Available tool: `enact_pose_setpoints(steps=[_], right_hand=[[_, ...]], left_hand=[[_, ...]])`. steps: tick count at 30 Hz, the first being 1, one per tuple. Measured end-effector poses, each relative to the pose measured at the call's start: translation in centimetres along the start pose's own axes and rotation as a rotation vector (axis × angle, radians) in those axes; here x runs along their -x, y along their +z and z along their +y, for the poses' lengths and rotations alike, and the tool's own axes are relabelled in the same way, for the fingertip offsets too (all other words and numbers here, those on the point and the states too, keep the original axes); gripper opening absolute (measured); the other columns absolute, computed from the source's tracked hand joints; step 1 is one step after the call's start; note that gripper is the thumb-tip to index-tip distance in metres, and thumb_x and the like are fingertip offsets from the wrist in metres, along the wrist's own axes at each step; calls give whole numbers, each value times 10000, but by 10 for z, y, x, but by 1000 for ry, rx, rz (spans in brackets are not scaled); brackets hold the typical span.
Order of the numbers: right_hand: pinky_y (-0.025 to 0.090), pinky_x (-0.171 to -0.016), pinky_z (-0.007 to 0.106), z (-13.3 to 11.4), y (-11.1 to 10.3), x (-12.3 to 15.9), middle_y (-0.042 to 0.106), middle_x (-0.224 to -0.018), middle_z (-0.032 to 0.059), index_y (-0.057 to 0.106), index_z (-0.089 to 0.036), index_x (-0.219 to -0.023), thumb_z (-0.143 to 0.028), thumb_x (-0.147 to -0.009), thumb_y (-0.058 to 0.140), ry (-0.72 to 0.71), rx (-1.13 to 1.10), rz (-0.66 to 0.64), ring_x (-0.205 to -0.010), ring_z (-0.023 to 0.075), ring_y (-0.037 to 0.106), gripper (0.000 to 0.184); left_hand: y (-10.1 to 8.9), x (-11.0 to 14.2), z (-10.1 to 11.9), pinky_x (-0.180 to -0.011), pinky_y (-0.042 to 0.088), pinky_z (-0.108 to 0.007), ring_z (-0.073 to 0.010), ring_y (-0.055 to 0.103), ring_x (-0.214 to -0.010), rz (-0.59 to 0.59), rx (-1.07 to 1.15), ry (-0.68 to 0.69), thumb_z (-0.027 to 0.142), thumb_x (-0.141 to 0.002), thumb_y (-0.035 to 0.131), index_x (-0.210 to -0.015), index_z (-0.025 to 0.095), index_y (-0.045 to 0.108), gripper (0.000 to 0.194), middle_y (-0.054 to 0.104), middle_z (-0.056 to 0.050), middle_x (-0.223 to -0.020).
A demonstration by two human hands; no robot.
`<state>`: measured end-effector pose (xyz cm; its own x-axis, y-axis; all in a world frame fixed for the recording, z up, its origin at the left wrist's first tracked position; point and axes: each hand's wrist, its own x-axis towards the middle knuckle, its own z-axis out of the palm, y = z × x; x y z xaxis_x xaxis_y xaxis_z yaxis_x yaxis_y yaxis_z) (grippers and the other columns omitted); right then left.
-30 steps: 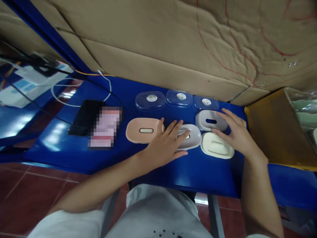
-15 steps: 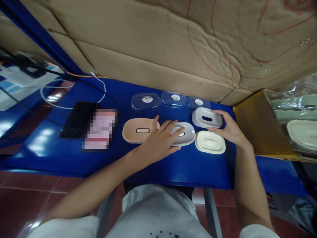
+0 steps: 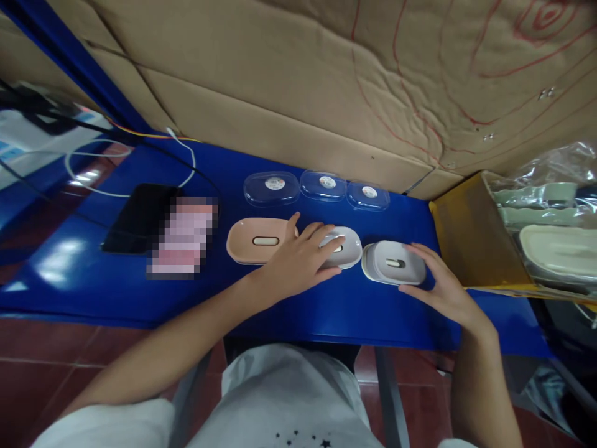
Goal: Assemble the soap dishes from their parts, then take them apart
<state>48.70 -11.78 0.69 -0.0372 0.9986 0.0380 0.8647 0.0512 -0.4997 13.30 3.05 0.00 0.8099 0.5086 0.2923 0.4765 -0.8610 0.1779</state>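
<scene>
My right hand [image 3: 445, 286] grips the right end of a light grey oval soap dish [image 3: 405, 262] between thumb and fingers. This dish sits over a cream base [image 3: 366, 266], whose raised bar shows through the slot; the rest of the base is hidden. My left hand [image 3: 298, 255] lies with spread fingers across a second grey soap dish [image 3: 352, 242], its fingertips near that slot. Beside it, partly under the left hand's little finger, is a peach soap dish [image 3: 242, 239] with a cream bar in its slot.
Clear oval lids [image 3: 272, 190] with round stickers lie in a row behind the dishes on the blue table [image 3: 298, 311]. Two phones [image 3: 135, 218] lie at left near a white cable [image 3: 192, 162]. At right stands a cardboard box [image 3: 459, 230] with plastic-wrapped dishes. Cardboard [image 3: 280, 93] walls the back.
My right hand has brought the slotted grey soap dish forward and set it over the cream base. My left hand stays on the middle dish. The view has shifted slightly.
</scene>
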Motion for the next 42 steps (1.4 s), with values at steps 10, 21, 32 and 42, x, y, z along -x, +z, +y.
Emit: enact_pose_setpoints(steps=[10, 21, 32, 42], right_hand=[[331, -1300, 680, -2, 6, -4, 420, -1712, 136, 358, -350, -1674, -568, -943, 770, -17, 79, 7, -1605, 390, 382, 868], [331, -1308, 659, 0, 3, -21, 384, -1724, 139, 311, -348, -1693, -605, -951, 742, -7, 120, -24, -1611, 390, 365, 895], [346, -1274, 693, 1, -9, -40, 361, -1742, 132, 228, -379, -1715, -681, -894, 756, 19, 203, -141, -1606, 435, 354, 1022], [282, -1291, 661, -27, -14, -78, 277, -1801, 114, 119, -390, -1740, -642, -892, 752, -98, 225, -368, -1649, 423, 267, 1087]], left_hand=[[2, -1, 1, -1292, 220, -704, -345, 580, -1389, -10, 10, 6, 415, -1045, 681, -1474, 226, 632, 471, 618, -152, -1522], [2, 0, 3, -1269, 245, -725, -376, 541, -1432, -46, -36, 14, 427, -1045, 682, -1452, 218, 638, 460, 572, -173, -1582], [4, -1, 2, -1256, 259, -759, -388, 528, -1458, -70, -14, 8, 427, -1054, 672, -1431, 212, 646, 434, 546, -176, -1614], [9, -1, 0, -1266, 254, -750, -397, 532, -1461, -58, 2, 12, 432, -1030, 706, -1412, 223, 657, 438, 547, -178, -1615]])
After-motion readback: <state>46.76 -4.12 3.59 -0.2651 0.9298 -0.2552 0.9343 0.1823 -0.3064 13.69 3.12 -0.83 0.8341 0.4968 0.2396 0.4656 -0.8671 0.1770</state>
